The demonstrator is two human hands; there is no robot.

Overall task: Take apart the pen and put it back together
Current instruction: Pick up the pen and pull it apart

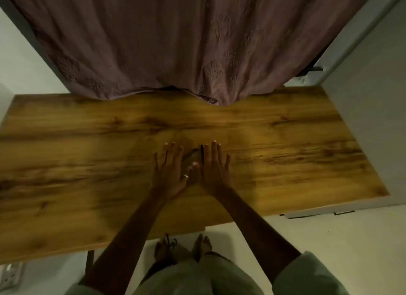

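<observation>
Wooden table (285,140) bears both hands flat, left hand (170,171) and right hand (214,167) with fingers spread, gripping nothing; dark pen (191,154), blurred, lies between them, apparently whole, so whether dismantling has begun cannot be told.

A dark, slender pen (190,155) is seen lying flat on the wooden bench (285,140), angled slightly, in the gap between two flat, spread hands. Motion blur hides detail; whether it is whole or in parts cannot be told.
</observation>
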